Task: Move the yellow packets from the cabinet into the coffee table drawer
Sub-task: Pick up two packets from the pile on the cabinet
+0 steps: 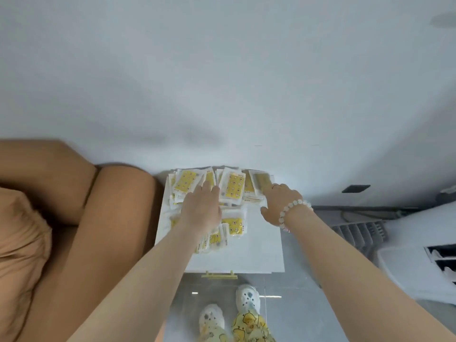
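Several yellow packets (233, 185) in clear wrappers lie in a loose pile on the white cabinet top (256, 248), most of them against the wall. More packets (234, 224) lie nearer me. My left hand (201, 206) rests flat on the middle of the pile with straight fingers. My right hand (278, 201), with a bead bracelet on its wrist, touches the pile's right end; its fingertips reach in among the packets and its thumb is spread toward me.
A brown sofa (103, 218) stands close to the cabinet's left side. A gold handle (218, 275) sticks out of the cabinet front above my feet in white clogs (245, 298). At the right is white furniture (407, 262) with an open divided compartment (441, 257).
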The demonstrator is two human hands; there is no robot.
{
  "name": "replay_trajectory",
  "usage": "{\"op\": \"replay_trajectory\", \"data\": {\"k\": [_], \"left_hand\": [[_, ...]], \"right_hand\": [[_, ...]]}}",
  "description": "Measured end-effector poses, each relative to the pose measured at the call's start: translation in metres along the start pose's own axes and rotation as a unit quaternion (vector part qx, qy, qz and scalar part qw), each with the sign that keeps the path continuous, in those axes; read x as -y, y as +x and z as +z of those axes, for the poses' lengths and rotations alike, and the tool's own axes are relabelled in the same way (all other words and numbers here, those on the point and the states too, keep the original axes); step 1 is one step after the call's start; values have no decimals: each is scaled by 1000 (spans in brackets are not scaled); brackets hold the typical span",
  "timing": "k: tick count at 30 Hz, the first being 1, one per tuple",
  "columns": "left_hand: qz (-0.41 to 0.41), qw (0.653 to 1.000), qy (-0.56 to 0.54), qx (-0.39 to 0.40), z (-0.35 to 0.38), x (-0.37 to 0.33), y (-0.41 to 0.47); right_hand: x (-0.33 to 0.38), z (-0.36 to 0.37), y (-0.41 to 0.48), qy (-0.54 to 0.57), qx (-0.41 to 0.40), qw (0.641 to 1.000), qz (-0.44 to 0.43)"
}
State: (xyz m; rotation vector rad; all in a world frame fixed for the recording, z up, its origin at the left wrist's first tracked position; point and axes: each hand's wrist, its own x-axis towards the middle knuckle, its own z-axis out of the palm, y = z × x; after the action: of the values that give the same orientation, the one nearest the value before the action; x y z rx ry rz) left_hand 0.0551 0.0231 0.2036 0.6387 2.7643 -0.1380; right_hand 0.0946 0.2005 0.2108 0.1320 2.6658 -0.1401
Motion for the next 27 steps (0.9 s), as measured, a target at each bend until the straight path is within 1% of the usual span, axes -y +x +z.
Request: {"op": "replay_trajectory", "data": {"k": [4, 6, 9, 11, 13, 15, 18, 19, 20, 21, 22, 23, 24, 25, 26, 27], "left_hand": [[-54, 997, -21, 46, 53, 19, 0], [-78, 994, -49, 66, 78, 27, 9], [-112, 985, -84, 99, 122, 49, 27], [-127, 982, -87, 112, 142, 60, 36], [-139, 979, -85, 125, 167, 71, 51], [-151, 976, -99, 120, 186, 80, 64], [-144, 980, -109, 80, 213, 89, 79], [-148, 978, -133, 59, 219, 89, 81], [-170, 969, -174, 31, 224, 87, 81], [-224, 946, -234, 6, 228, 82, 78], [-316, 898, -306, -11, 230, 77, 74], [-436, 814, -384, -16, 235, 73, 69], [-555, 693, -460, -8, 239, 71, 65], [-646, 558, -522, 10, 245, 68, 60], [-693, 454, -559, 33, 251, 66, 56], [-708, 407, -575, 57, 254, 65, 54]], "right_hand": [[11, 39, 26, -11, 82, 996, -41], [13, 61, 45, -16, 102, 994, -47], [25, 107, 74, -25, 160, 985, -56], [30, 124, 86, -29, 195, 979, -53], [35, 140, 109, -26, 196, 979, -49], [40, 151, 133, -20, 185, 981, -50], [53, 163, 159, -3, 164, 985, -48], [56, 168, 164, 11, 151, 988, -42], [58, 173, 168, 31, 138, 989, -31], [60, 178, 170, 57, 126, 990, -17], [61, 185, 169, 84, 120, 989, 0], [61, 192, 165, 110, 119, 987, 17], [61, 200, 160, 136, 117, 983, 32], [62, 206, 154, 160, 112, 980, 48], [62, 211, 148, 183, 105, 975, 64], [62, 214, 143, 202, 99, 971, 78]]}}
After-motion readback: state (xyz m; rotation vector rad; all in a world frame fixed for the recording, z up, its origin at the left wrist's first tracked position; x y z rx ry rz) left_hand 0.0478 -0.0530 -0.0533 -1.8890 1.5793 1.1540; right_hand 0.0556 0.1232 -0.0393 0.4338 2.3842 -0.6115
